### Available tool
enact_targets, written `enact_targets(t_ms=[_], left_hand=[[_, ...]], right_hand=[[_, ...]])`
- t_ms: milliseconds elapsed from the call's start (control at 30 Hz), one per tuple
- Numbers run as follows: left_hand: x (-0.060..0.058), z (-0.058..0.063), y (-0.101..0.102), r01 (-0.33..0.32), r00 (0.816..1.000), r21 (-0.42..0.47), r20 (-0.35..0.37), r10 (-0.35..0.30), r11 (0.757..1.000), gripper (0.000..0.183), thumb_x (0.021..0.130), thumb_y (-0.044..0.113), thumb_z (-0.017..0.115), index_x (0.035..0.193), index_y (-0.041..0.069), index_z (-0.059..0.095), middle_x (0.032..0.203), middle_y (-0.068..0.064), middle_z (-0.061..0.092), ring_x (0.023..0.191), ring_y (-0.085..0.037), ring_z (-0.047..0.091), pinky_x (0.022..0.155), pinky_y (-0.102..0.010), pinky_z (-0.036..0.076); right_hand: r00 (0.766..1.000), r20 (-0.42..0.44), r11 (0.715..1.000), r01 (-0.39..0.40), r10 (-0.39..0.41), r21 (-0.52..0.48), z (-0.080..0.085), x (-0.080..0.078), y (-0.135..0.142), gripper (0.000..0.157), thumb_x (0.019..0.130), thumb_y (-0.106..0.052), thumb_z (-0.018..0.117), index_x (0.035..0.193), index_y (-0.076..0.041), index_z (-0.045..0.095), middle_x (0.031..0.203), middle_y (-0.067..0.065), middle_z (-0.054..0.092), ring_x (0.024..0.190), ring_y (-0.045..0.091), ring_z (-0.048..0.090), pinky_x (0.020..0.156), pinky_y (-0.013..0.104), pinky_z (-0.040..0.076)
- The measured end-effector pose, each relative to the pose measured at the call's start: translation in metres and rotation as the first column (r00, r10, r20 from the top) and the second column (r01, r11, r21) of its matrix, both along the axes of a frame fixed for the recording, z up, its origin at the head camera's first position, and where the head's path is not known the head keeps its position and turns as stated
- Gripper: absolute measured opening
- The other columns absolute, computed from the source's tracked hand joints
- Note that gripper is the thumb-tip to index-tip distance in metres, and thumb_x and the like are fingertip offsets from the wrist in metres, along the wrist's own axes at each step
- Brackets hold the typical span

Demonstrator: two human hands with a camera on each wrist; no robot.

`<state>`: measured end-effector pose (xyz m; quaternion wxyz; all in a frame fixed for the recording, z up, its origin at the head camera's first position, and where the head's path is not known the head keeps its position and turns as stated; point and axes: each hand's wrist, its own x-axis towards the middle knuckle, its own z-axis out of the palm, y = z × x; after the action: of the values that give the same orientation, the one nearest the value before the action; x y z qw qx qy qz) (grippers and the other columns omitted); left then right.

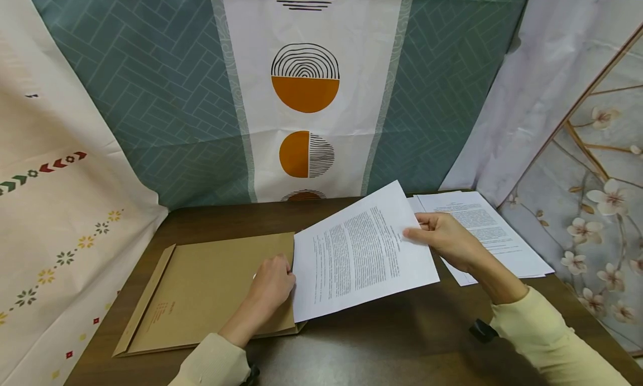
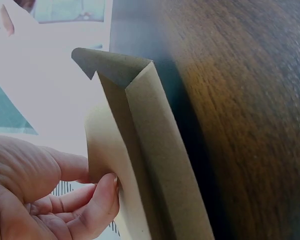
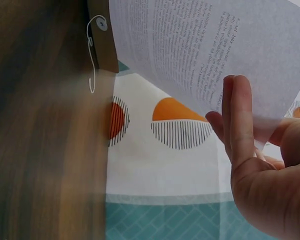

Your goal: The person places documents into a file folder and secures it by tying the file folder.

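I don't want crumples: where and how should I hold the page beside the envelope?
Probably pinch the page by its right edge, coming from the right, where the right hand holds it. That edge is lifted clear, while the left end meets the open brown envelope.

A paperwork corner, screened with patterned cloth.
I sit or stand at a dark wood-grain table point(image 1: 361, 350), with hanging fabric on three sides: a teal-and-white curtain point(image 1: 351, 96) with orange half-circles ahead, a cream cloth point(image 1: 65, 207) with small flower motifs at left, a blossom-print cloth point(image 1: 593, 207) at right. My kraft document envelope point(image 1: 211, 280) with its string tie point(image 3: 92, 57), the printed sheet point(image 1: 351, 255) and the printed pages point(image 1: 482, 224) suggest office work; the fabrics look homely. Home or office, I cannot tell.
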<state>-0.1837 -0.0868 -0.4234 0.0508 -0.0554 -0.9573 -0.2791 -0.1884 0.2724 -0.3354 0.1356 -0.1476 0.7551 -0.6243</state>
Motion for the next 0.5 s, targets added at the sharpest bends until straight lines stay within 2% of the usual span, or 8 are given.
enact_targets(t_ms=[267,400,500], left_hand=[[0.0003,-0.0005,-0.0006,0.006,1.000,0.013,-0.017,-0.005,1.000,0.023,0.080,-0.005,0.061,0.064,0.008,0.049,0.066,-0.003,0.047,0.063,-0.021,0.044,0.052,-0.031,0.032],[0.0002,-0.0007,0.0007,0.004,1.000,0.017,-0.024,-0.003,1.000,0.026,0.078,-0.005,0.060,0.062,0.009,0.046,0.065,-0.002,0.041,0.062,-0.020,0.041,0.051,-0.031,0.028],[0.0006,-0.0007,0.0006,0.008,1.000,0.025,-0.021,-0.007,1.000,0.025,0.079,-0.006,0.060,0.063,0.008,0.048,0.066,-0.003,0.044,0.062,-0.020,0.042,0.052,-0.031,0.030]], right_hand=[[0.997,0.063,0.999,-0.035,0.034,0.012,0.0009,0.0013,0.0036,0.043,0.098,-0.005,0.066,0.129,0.022,0.052,0.107,0.015,0.076,0.091,0.025,0.075,0.074,0.038,0.061],[0.996,0.068,0.998,-0.056,0.054,0.031,-0.0023,0.0006,0.0018,0.044,0.097,-0.005,0.067,0.130,0.021,0.053,0.109,0.017,0.075,0.093,0.026,0.075,0.075,0.038,0.061],[0.996,0.073,0.998,-0.052,0.048,0.047,-0.0059,-0.0012,-0.0022,0.044,0.096,-0.006,0.068,0.129,0.020,0.054,0.108,0.018,0.076,0.092,0.025,0.075,0.075,0.038,0.061]])
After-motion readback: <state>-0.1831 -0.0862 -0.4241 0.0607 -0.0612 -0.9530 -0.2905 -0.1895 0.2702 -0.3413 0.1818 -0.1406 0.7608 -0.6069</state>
